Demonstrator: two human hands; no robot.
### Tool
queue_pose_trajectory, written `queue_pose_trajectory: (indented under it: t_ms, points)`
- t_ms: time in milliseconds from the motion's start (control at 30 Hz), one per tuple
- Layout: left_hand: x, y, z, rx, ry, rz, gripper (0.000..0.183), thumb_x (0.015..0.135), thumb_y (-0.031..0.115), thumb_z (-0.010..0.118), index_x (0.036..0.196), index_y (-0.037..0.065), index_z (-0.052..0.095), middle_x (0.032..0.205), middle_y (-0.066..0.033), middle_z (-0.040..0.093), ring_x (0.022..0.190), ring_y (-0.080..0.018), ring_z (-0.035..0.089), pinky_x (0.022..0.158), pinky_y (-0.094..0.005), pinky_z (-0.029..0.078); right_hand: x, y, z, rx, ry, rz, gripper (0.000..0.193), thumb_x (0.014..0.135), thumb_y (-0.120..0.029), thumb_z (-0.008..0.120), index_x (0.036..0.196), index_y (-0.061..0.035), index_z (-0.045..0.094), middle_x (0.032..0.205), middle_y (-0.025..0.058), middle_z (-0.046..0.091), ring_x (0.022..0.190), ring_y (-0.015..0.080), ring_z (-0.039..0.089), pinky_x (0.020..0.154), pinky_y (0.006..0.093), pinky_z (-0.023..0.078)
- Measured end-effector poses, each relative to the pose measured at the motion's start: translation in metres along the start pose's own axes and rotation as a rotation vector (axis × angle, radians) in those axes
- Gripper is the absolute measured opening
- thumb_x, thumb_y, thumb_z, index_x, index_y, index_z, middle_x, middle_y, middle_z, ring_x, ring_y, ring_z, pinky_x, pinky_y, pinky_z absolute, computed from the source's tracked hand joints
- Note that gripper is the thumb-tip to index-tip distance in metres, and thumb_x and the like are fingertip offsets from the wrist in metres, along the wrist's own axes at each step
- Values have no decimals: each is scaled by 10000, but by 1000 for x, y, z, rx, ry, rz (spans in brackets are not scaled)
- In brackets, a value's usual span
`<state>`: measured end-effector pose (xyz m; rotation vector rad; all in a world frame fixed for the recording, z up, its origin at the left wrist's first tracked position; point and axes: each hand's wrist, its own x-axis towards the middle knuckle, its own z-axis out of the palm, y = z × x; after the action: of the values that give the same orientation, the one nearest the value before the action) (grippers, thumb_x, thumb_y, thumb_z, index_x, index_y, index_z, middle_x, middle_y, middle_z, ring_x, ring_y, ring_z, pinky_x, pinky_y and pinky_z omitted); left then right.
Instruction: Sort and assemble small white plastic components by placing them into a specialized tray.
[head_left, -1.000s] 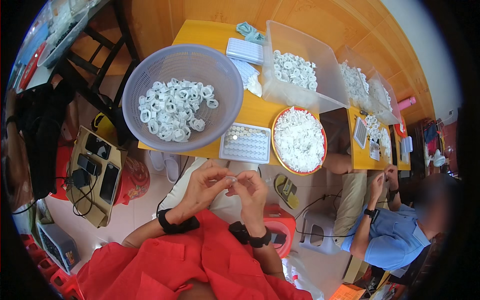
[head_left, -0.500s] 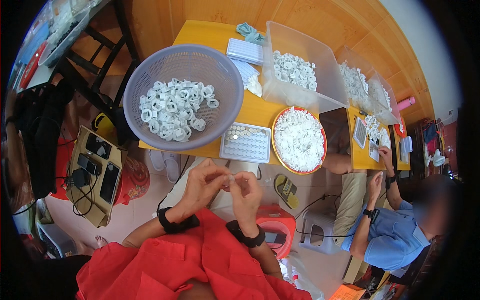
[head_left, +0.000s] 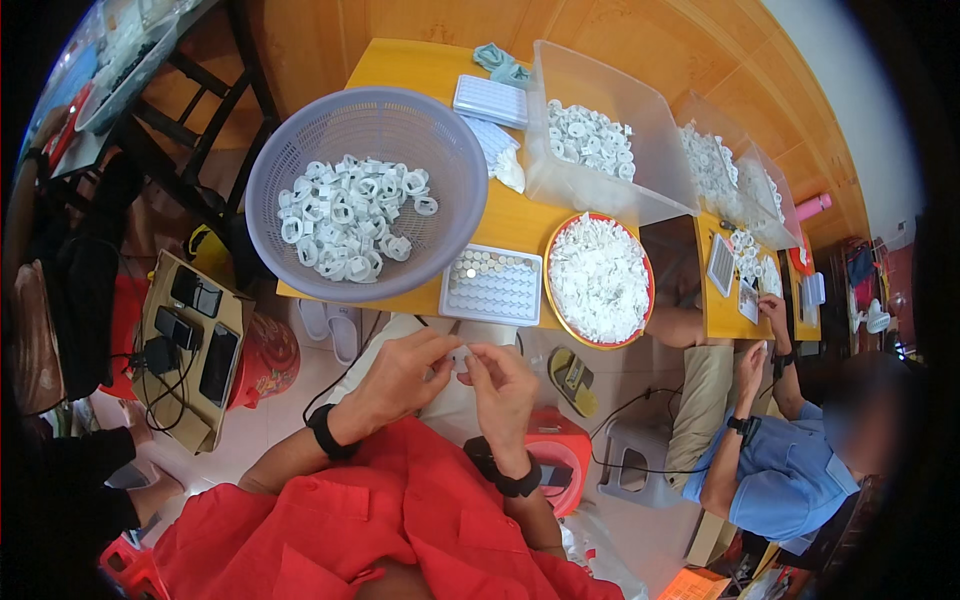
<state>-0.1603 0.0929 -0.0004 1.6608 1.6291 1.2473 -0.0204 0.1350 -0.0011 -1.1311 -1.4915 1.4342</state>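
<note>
Above my lap, my left hand (head_left: 402, 374) and my right hand (head_left: 502, 392) meet fingertip to fingertip, both closed in a pinch. Between them they hold a small white plastic part (head_left: 460, 357), whose details are partly hidden by the fingers. Just beyond the hands, at the table's near edge, lies a white tray (head_left: 490, 305) with rows of pockets; round silvery discs fill some of its far pockets. Left of the tray, a large grey-purple basket (head_left: 455, 215) holds a heap of white ring-shaped parts (head_left: 350, 215). On the right is a red-rimmed round tray (head_left: 651, 290) piled with small white pieces (head_left: 598, 280).
A clear plastic bin (head_left: 610, 195) of white parts and stacked pocket trays (head_left: 490, 102) stand farther back on the yellow table. To the left, a cardboard box (head_left: 185, 432) holds phones. A co-worker in a blue shirt (head_left: 770, 475) works at the right table. A red stool (head_left: 557, 450) stands beside me.
My hands have shifted slightly, with the right fingers more extended and the white part showing more between the fingertips. At far left, another person's arm and legs have moved.
</note>
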Motion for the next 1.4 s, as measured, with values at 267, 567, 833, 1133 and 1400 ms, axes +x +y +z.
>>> queue_pose_trajectory:
  t_ms: [267, 567, 833, 1133, 1400]
  points:
    - [2, -11, -1, 223, -114, 203, 225, 693, 34, 606, 908, 12, 544, 701, -129, 532, 582, -314, 562, 478, -384, 460, -1, 4, 0, -64, -2, 18, 129, 816, 34, 572, 938, 38, 611, 799, 86, 573, 676, 124, 608, 600, 245, 543]
    - [3, -19, -3, 261, -253, 274, 244, 670, 28, 598, 907, 3, 547, 724, -112, 560, 590, -299, 578, 490, -369, 474, -2, 4, -4, -37, -19, 137, 112, 823, 23, 573, 925, 51, 608, 799, 74, 595, 660, 113, 605, 574, 236, 532]
    - [2, -24, -3, 314, -322, 303, 216, 667, 27, 595, 859, 7, 497, 674, -93, 519, 575, -280, 564, 476, -364, 463, -3, 6, -5, -78, -33, 125, 117, 822, 19, 575, 929, 63, 593, 783, 88, 624, 614, 131, 617, 560, 223, 504]
    - [4, -16, 0, 252, -150, 290, 286, 648, -8, 608, 930, 4, 559, 708, -98, 543, 618, -254, 586, 502, -321, 477, -2, 6, -3, 37, 13, 99, 120, 828, 41, 555, 943, 46, 589, 837, 75, 583, 693, 115, 601, 617, 240, 536]
    - [-2, -10, 5, -616, 3, -240, 237, 762, -28, 585, 991, 18, 624, 860, -67, 546, 722, -140, 584, 658, -236, 490, -6, -1, 4, 54, 37, -60, 93, 830, 42, 549, 922, 49, 564, 856, 81, 586, 741, 140, 614, 660, 248, 519]
